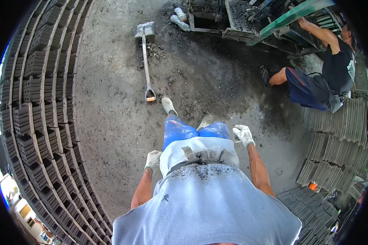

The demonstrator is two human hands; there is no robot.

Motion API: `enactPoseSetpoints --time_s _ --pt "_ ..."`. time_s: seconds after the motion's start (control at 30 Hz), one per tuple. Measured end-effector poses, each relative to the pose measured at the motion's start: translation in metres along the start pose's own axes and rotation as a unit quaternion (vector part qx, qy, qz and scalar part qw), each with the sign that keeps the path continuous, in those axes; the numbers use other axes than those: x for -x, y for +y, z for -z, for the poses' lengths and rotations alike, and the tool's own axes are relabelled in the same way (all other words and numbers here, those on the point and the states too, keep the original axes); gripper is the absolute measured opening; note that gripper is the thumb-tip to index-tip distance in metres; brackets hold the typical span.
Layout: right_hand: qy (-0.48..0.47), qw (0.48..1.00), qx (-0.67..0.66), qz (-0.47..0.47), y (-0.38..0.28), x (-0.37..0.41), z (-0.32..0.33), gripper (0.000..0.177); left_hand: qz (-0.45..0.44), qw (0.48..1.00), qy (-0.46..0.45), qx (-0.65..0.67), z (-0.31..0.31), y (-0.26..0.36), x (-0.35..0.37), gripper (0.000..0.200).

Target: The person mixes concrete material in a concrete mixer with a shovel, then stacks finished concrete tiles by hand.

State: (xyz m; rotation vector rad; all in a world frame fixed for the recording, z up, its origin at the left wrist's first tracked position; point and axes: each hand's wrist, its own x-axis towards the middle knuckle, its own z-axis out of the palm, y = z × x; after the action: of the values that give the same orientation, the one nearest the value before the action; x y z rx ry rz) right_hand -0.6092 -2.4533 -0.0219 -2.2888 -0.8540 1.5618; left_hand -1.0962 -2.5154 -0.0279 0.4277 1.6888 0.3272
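My left hand [153, 159], in a whitish knit glove, hangs beside my left hip. Its back faces me and its fingers are mostly hidden. My right hand [243, 134], gloved the same way, swings out to the right of my thigh. Its fingers are loosely bent, the thumb stands apart, and nothing shows in it. Ahead of my feet a shovel [145, 61] lies on the ground, its D-handle towards me and its blade [145, 29] pointing away. Neither hand touches it. My front boot [167, 105] is near the shovel's handle.
Racks of grey concrete blocks [32, 87] line the left side. A machine with a green beam [292, 20] stands ahead right, where a co-worker [337, 65] reaches into it. Boards [335, 122] are stacked at right. Filled plastic bags [180, 21] and loose gravel [155, 52] lie on the ground.
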Motion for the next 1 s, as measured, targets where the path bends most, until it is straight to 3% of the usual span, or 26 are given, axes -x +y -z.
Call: enactPoseSetpoints --time_s 0.13,0.2,0.23,0.3,0.33,0.43,0.47,0.63,0.73,0.87,0.93,0.97,1.0 --pt "0.011 0.998 -0.044 0.033 -0.052 -0.019 -0.036 0.044 0.029 0.998 0.020 -0.060 0.048 0.034 -0.025 0.018" --pt "-0.012 0.998 -0.053 0.005 -0.081 -0.022 -0.061 0.045 -0.068 0.994 -0.029 -0.084 0.097 0.025 -0.060 0.018" --pt "-0.011 0.999 -0.052 0.006 -0.100 -0.027 -0.074 0.045 0.014 0.998 0.054 0.024 0.106 0.061 -0.058 0.018" --pt "-0.030 0.999 -0.009 0.023 -0.121 -0.028 -0.096 0.041 -0.063 0.995 0.076 0.034 0.140 0.089 -0.080 0.019" --pt "-0.014 0.997 0.020 0.077 -0.126 -0.034 -0.108 0.042 -0.067 0.995 0.074 0.014 0.153 0.106 -0.089 0.020" --pt "-0.014 0.996 -0.041 0.075 -0.147 -0.034 -0.130 0.042 -0.118 0.991 0.059 -0.039 0.178 0.184 -0.118 0.021" --pt "-0.030 0.993 -0.111 0.016 -0.143 -0.040 -0.140 0.042 -0.143 0.987 0.061 -0.042 0.183 0.205 -0.130 0.021" --pt "-0.033 0.995 -0.091 -0.014 -0.123 -0.033 -0.159 0.048 -0.235 0.971 0.046 -0.009 0.189 0.275 -0.146 0.021" --pt "-0.015 0.999 0.024 0.030 -0.133 -0.018 -0.153 0.048 -0.246 0.968 0.023 -0.046 0.189 0.268 -0.136 0.022" --pt "-0.010 0.997 0.051 0.059 -0.155 -0.010 -0.131 0.045 -0.178 0.983 0.041 -0.032 0.171 0.225 -0.123 0.018" --pt "-0.006 0.998 0.030 0.049 -0.170 -0.007 -0.120 0.046 -0.222 0.968 -0.004 -0.114 0.174 0.173 -0.140 0.019" --pt "0.000 0.999 0.003 0.041 -0.177 -0.004 -0.113 0.046 -0.157 0.988 0.007 -0.005 0.163 0.152 -0.138 0.020" --pt "0.003 0.998 -0.004 0.057 -0.181 -0.001 -0.105 0.046 -0.109 0.991 -0.020 -0.080 0.160 0.143 -0.133 0.018"
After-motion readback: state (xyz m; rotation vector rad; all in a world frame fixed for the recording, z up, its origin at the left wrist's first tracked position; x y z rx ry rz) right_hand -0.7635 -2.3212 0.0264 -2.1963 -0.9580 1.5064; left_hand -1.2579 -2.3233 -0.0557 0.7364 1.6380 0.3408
